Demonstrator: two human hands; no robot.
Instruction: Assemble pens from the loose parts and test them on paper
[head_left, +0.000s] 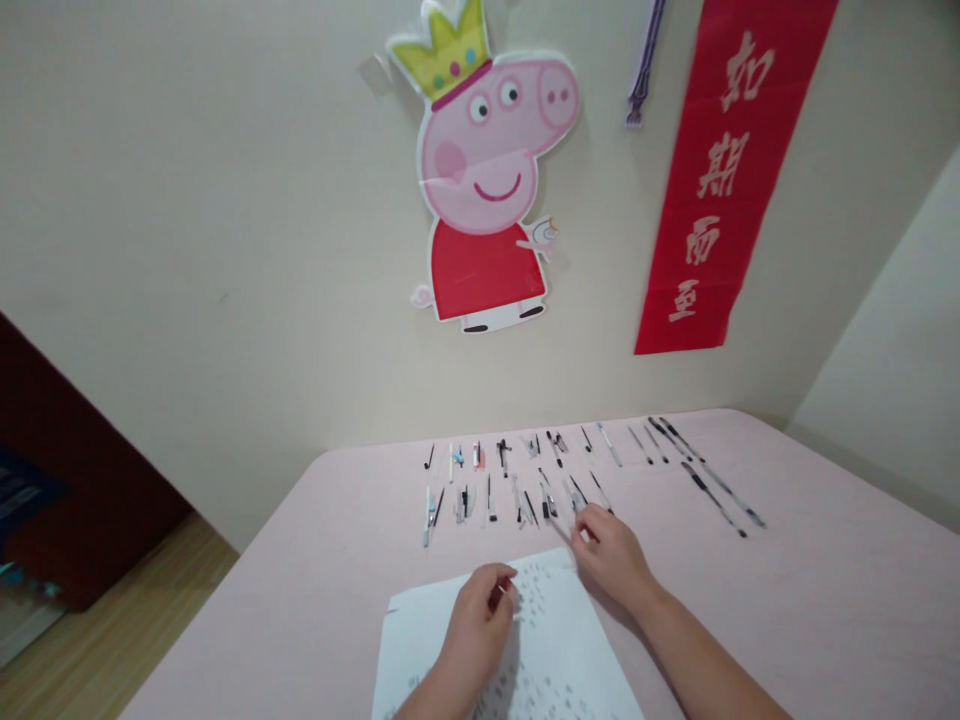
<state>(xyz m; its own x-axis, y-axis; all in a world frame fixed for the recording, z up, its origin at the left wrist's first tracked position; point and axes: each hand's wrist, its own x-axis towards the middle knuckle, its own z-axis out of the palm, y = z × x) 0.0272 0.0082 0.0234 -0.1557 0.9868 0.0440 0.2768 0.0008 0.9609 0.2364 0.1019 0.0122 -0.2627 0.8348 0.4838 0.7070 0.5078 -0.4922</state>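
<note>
Over a white sheet of paper, my left hand is closed, thumb and fingertips together. Anything between them is too small to name. Small grey specks cover part of the sheet; whether they are printed or loose I cannot tell. My right hand is beside the sheet's far right corner, its fingers pinched. A thin, pale pen part sticks out to the left from its fingertips. Just beyond this hand lie dark and clear pen parts in small groups.
Two rows of pens and pen parts run along the far side of the pink table. Longer black-and-clear pens lie at the right. Behind stands a wall with a cartoon pig cutout and a red banner.
</note>
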